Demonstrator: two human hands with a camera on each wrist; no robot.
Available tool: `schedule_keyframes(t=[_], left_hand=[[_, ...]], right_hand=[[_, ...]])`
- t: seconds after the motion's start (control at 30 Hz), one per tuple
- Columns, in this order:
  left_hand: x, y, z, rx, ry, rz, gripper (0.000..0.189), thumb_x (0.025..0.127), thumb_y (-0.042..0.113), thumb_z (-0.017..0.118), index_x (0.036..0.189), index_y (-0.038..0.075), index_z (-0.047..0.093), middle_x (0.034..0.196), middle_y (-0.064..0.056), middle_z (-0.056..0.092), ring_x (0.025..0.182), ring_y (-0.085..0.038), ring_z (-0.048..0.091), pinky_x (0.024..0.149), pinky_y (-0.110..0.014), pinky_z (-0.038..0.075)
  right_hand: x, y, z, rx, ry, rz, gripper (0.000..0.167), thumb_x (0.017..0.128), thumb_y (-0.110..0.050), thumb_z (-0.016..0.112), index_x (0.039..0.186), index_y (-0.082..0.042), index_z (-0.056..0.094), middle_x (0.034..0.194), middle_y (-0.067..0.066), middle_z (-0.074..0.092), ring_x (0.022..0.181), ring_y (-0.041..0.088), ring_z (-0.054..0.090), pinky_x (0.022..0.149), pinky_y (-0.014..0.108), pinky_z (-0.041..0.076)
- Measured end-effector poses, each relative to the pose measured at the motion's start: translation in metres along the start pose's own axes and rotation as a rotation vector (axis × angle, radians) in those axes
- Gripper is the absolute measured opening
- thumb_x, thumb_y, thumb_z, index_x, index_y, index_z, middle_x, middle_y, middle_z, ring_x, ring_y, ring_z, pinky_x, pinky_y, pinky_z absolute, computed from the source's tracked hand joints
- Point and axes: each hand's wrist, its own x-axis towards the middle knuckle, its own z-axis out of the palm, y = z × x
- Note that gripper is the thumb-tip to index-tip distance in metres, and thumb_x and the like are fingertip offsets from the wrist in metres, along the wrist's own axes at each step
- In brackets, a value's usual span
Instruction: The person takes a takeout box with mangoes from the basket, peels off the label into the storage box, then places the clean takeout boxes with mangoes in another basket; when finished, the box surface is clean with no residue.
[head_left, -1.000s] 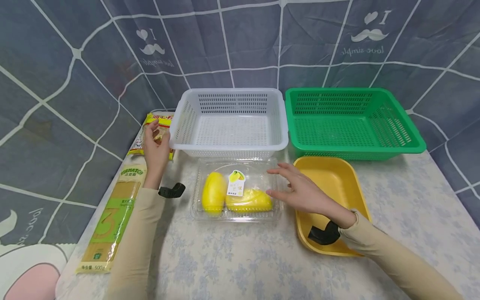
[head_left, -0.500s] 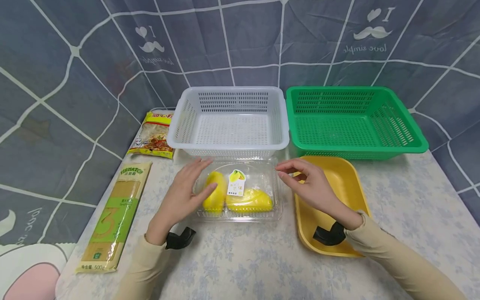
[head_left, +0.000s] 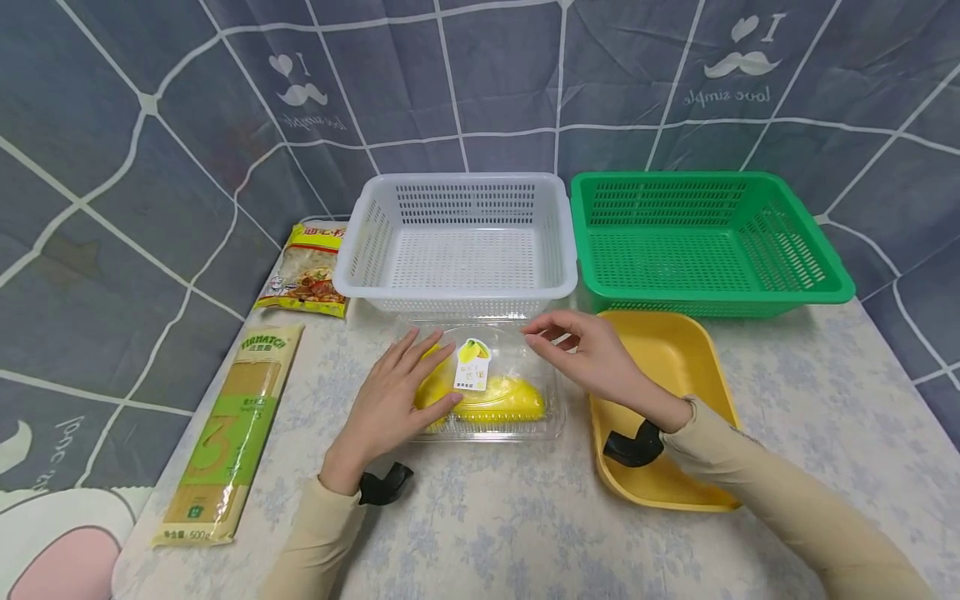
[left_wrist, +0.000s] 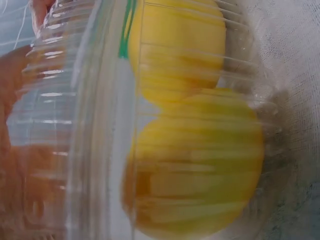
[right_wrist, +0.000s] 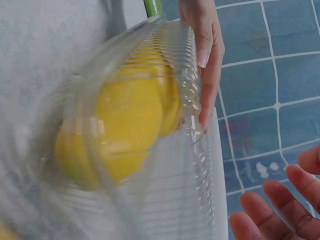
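Observation:
A clear plastic clamshell box (head_left: 480, 434) lies on the table with yellow mangoes (head_left: 510, 402) inside and a mango sticker (head_left: 471, 368) on its lid. My left hand (head_left: 390, 402) is spread over the box's left part, covering much of one mango; its fingers look straight. Over the box's right side hovers my right hand (head_left: 592, 354), fingers loosely bent and holding nothing. In the right wrist view, those right fingers (right_wrist: 285, 205) are apart from the box wall, while the left hand (right_wrist: 210, 60) is against the far end. The left wrist view shows mangoes (left_wrist: 195, 165) through the ribbed plastic.
Behind the box stand a white basket (head_left: 457, 296) and a green basket (head_left: 712, 296). A yellow tray (head_left: 671, 492) sits to the right, partly under my right forearm. At left lie a spaghetti pack (head_left: 225, 433) and a pasta bag (head_left: 306, 271). Tiled-print cloth (head_left: 510, 83) hangs behind.
My left hand has come from beside the pasta bag, down and right, onto the box. My right hand has shifted slightly, its fingers more bent than at first. The box has stayed put.

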Motion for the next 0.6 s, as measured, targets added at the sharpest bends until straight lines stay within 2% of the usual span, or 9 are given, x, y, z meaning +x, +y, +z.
schedule_keyframes(t=[0.13,0.27,0.47,0.6], left_hand=[[-0.001,0.000,0.001,-0.013,-0.002,-0.033,0.065,0.089,0.056,0.054,0.142,0.019,0.047,0.150,0.002,0.034,0.141,-0.022,0.018,0.104,-0.053,0.027],[-0.001,0.000,0.003,-0.012,0.008,-0.046,0.065,0.088,0.056,0.055,0.141,0.019,0.048,0.150,0.003,0.034,0.141,-0.022,0.018,0.105,-0.053,0.027],[-0.001,0.000,0.003,-0.010,0.020,-0.040,0.064,0.088,0.055,0.055,0.141,0.020,0.049,0.149,0.003,0.035,0.140,-0.023,0.020,0.105,-0.053,0.026],[-0.001,0.000,0.003,-0.007,0.024,-0.038,0.063,0.088,0.055,0.055,0.141,0.020,0.049,0.149,0.003,0.035,0.140,-0.023,0.020,0.104,-0.054,0.027]], right_hand=[[0.013,-0.002,0.007,-0.004,-0.062,-0.020,0.015,0.091,-0.013,0.065,0.102,-0.005,0.070,0.096,-0.003,0.068,0.083,0.011,0.063,0.068,0.031,0.053],[0.026,-0.006,0.012,-0.041,-0.164,-0.035,0.017,0.091,-0.015,0.064,0.103,-0.004,0.070,0.099,0.001,0.068,0.083,0.012,0.063,0.071,0.032,0.053],[0.041,-0.013,0.018,-0.215,-0.333,-0.060,0.028,0.090,-0.021,0.065,0.111,-0.003,0.067,0.103,0.006,0.067,0.085,0.016,0.062,0.075,0.030,0.051],[0.049,-0.016,0.022,-0.313,-0.411,-0.031,0.033,0.089,-0.026,0.066,0.113,-0.003,0.067,0.100,0.007,0.066,0.087,0.020,0.061,0.076,0.031,0.050]])
